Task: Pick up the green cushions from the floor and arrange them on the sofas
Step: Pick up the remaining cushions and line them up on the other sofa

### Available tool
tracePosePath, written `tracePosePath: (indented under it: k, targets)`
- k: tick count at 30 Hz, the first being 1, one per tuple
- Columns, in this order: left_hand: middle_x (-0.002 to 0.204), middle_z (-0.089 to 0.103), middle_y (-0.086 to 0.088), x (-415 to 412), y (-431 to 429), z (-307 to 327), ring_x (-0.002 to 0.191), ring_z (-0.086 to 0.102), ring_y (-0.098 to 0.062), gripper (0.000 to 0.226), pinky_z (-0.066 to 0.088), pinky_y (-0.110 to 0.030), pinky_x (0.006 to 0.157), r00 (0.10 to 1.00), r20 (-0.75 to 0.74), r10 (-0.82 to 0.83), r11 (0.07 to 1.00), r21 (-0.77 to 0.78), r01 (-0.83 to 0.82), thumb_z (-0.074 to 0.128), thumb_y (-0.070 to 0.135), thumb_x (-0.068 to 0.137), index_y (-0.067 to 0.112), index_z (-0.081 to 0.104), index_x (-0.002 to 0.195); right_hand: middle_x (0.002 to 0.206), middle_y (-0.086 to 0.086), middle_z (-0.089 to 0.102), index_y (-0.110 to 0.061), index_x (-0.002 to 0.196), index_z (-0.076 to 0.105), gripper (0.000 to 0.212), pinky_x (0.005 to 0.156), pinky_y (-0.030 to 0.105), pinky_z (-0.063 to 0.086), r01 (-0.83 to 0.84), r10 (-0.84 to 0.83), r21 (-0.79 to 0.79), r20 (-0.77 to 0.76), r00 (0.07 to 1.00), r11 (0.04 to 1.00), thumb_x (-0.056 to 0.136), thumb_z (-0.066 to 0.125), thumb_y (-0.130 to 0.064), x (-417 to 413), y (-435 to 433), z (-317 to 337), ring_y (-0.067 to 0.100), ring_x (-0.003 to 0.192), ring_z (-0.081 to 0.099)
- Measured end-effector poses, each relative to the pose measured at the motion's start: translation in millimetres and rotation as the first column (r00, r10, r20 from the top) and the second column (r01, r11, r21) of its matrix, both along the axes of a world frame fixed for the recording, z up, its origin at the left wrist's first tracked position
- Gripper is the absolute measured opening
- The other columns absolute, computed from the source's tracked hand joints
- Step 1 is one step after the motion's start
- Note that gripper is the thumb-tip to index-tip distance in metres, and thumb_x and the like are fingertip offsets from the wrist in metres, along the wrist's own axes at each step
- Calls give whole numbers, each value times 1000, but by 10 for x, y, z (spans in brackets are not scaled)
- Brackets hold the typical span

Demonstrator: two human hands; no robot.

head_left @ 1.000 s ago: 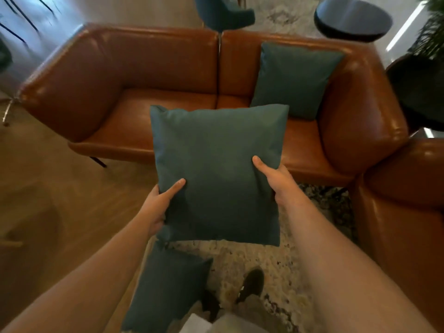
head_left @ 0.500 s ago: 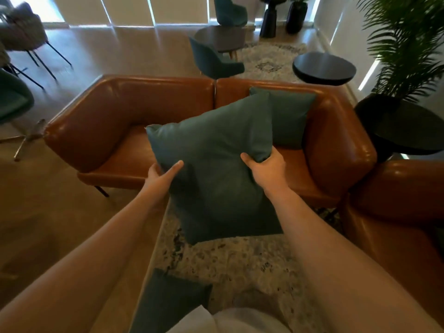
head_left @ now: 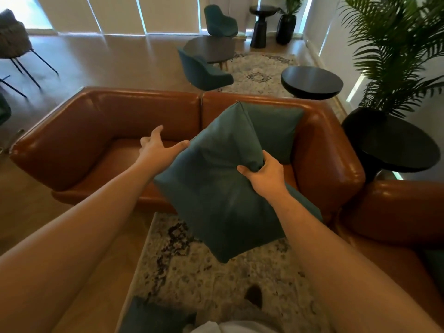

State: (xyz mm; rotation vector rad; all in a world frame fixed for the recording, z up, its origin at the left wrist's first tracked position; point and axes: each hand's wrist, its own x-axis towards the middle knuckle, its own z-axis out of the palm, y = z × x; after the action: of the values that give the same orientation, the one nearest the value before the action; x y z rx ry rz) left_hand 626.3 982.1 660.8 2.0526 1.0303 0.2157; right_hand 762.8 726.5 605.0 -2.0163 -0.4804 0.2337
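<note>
My right hand (head_left: 263, 175) grips a green cushion (head_left: 221, 193) by its right edge and holds it tilted in the air over the front of the brown leather sofa (head_left: 96, 131). With fingers spread, my left hand (head_left: 157, 146) has its thumb against the cushion's upper left corner. A second green cushion (head_left: 276, 131) leans upright against the sofa's back at its right end, partly hidden by the held one. Another green cushion (head_left: 153, 318) lies on the floor at the bottom edge, near my feet.
A second brown sofa (head_left: 396, 212) stands at the right, at a right angle to the first. A patterned rug (head_left: 192, 272) lies under me. Black round tables (head_left: 312, 81), teal chairs (head_left: 204, 70) and a potted palm (head_left: 394, 56) stand behind the sofas.
The cushion has moved forward and right toward the sofa and tilted further. My left hand has let go of its edge and opened. My view has lifted and shows more of the room.
</note>
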Motion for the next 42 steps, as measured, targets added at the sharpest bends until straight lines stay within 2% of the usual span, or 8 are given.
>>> tracePosePath:
  k: [6,10,12,18,27,33,37,42]
  targets:
    - [167,19,-19,443,314,-304,151,24,-47,89,30,-61,120,931,-191,312,946,-24,-322,54,71,97,24,22,166,107,-17,74,-38,108,68,35,88,27,56,-20,80,235,-248,966,972,87,92,-23,875,-94,48,0,100,69]
    - [142,55,-12,660,514,-328,127,55,-38,70,47,-59,108,858,0,513,698,-582,-417,57,62,100,21,43,156,116,-6,80,-31,114,74,36,98,40,61,22,86,293,-352,932,956,85,93,-23,1364,26,99,17,111,75]
    - [140,58,-9,791,570,-304,126,57,-36,59,50,-59,106,825,77,559,639,-675,-370,60,57,101,24,49,149,116,-4,80,-28,113,75,34,99,42,61,17,99,293,-375,922,956,86,93,-22,1558,153,110,19,111,75]
    - [124,67,-10,1218,1080,-154,115,63,-32,50,53,-48,95,870,169,464,847,-372,-380,56,54,105,15,62,136,118,-2,80,-28,115,74,54,99,44,60,51,67,234,-471,879,971,67,97,-38,2016,664,-12,24,111,75]
    - [110,73,-10,1956,2120,-88,105,66,-36,46,54,-49,97,965,154,211,975,35,-219,49,60,104,20,72,103,118,12,68,-12,141,51,55,82,42,56,139,-83,37,-642,762,990,93,77,-1,2421,1771,-530,27,99,66]
    - [81,60,8,2468,2595,-23,83,54,-23,40,41,-38,80,999,39,27,974,222,-35,46,55,107,28,60,82,167,19,39,-18,173,14,108,117,56,47,203,-184,-24,-534,825,979,90,83,-12,2581,2480,-589,42,146,47]
    - [77,52,13,2810,2824,-112,67,46,-11,32,37,-37,76,999,-16,-28,963,268,32,44,54,109,33,62,92,174,17,20,-21,175,11,105,122,51,39,162,-206,-161,-315,926,974,97,81,-19,2812,2864,-531,40,155,36]
    - [81,56,10,3229,3075,-288,67,45,-7,30,39,-38,76,996,-76,-50,959,273,69,45,51,109,31,63,98,176,13,18,-23,172,21,98,128,56,32,-98,-14,-356,-299,954,929,96,81,-30,3373,3276,-599,40,160,27]
